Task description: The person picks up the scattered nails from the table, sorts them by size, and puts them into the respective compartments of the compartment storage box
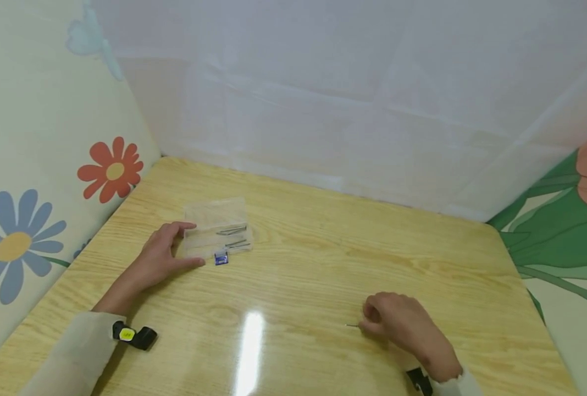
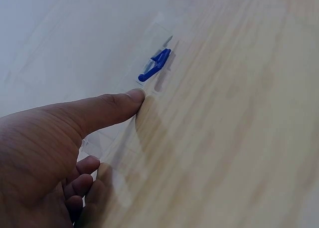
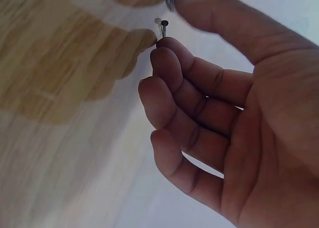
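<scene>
A clear plastic box (image 1: 192, 242) lies with its lid (image 1: 216, 212) raised at the back left. Thin metal nails (image 1: 234, 243) lie inside it, and a blue latch (image 1: 221, 258) sits at its front. Around the box's left side spreads my left hand (image 1: 162, 256), its thumb (image 2: 112, 108) stretched along the front edge near the latch. Over the table at right, my right hand (image 1: 402, 324) has loosely bent fingers, with thumb and index apart. A small metal nail (image 3: 164, 28) is by the index fingertip; in the head view it pokes out left of the hand.
The wood-grain table (image 1: 298, 264) fills the space between the hands. White cloth (image 1: 323, 99) hangs along its back edge, and flower-printed panels (image 1: 21, 137) stand on both sides.
</scene>
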{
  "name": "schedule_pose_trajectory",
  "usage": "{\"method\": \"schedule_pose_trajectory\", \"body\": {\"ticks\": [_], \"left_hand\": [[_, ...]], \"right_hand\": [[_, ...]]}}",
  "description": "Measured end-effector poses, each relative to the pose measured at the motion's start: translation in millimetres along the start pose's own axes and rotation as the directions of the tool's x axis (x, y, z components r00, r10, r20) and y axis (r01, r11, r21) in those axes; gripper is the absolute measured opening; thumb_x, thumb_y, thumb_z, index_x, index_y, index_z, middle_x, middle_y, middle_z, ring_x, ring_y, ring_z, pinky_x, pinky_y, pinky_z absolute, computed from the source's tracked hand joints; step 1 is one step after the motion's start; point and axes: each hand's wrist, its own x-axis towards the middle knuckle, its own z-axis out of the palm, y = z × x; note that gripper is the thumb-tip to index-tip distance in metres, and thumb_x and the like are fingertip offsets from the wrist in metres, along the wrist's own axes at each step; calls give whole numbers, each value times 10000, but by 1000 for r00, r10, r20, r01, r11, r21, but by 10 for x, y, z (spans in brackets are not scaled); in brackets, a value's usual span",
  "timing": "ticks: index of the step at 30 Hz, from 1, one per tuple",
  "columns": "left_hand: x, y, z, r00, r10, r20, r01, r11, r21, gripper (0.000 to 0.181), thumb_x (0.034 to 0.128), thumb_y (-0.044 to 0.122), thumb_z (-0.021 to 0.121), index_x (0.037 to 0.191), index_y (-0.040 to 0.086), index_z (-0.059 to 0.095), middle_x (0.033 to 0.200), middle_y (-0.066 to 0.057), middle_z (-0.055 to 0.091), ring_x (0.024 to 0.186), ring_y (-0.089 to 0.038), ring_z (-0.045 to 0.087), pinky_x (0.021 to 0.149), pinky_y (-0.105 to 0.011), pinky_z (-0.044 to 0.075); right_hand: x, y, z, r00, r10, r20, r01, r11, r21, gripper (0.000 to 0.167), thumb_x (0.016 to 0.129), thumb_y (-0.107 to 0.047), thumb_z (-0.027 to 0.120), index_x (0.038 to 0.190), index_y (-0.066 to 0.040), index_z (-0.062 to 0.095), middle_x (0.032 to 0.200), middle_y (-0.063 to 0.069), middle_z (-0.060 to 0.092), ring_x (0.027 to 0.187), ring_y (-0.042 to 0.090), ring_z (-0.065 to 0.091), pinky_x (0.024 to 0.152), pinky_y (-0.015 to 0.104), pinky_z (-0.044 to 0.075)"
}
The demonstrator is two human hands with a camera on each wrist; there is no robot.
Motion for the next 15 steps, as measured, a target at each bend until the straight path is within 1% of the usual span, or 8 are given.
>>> {"method": "schedule_pose_trajectory", "body": {"ticks": [6, 8, 12, 15], "left_hand": [[-5, 13, -2, 1000, -1, -1, 1, 1000, -1, 859, 816, 350, 896, 1469, 18, 447, 1247, -213, 469, 1108, -397, 421, 910, -576, 349], [-5, 12, -1, 1000, 0, -1, 0, 1000, -1, 861, 815, 347, 897, 1470, 15, 447, 1247, -214, 468, 1102, -394, 423, 906, -573, 353], [-4, 4, 2, 1000, 5, -1, -5, 1000, -4, 861, 815, 344, 898, 1470, 14, 449, 1238, -211, 466, 1093, -388, 420, 899, -567, 355], [-1, 4, 4, 1000, 8, -1, -8, 1000, -8, 860, 815, 343, 898, 1470, 13, 449, 1233, -209, 464, 1087, -385, 416, 896, -563, 352]], "right_hand": [[16, -12, 22, 1000, -2, -31, 0, 999, -39, 170, 868, -140, 750, 780, -249, 655, 721, -173, 539, 615, 4, 452, 567, 271, 429], [26, -15, 22, 1000, -1, -32, -1, 999, -47, 171, 866, -123, 739, 775, -241, 655, 715, -167, 532, 608, 12, 440, 560, 269, 420], [36, -18, 18, 1000, 0, -13, 0, 1000, -27, 166, 857, -108, 726, 773, -230, 651, 712, -160, 534, 604, 20, 438, 556, 270, 415], [46, -18, 17, 1000, 2, 3, -2, 1000, -8, 167, 817, -88, 703, 761, -230, 637, 706, -157, 530, 598, 26, 437, 552, 272, 412]]}}
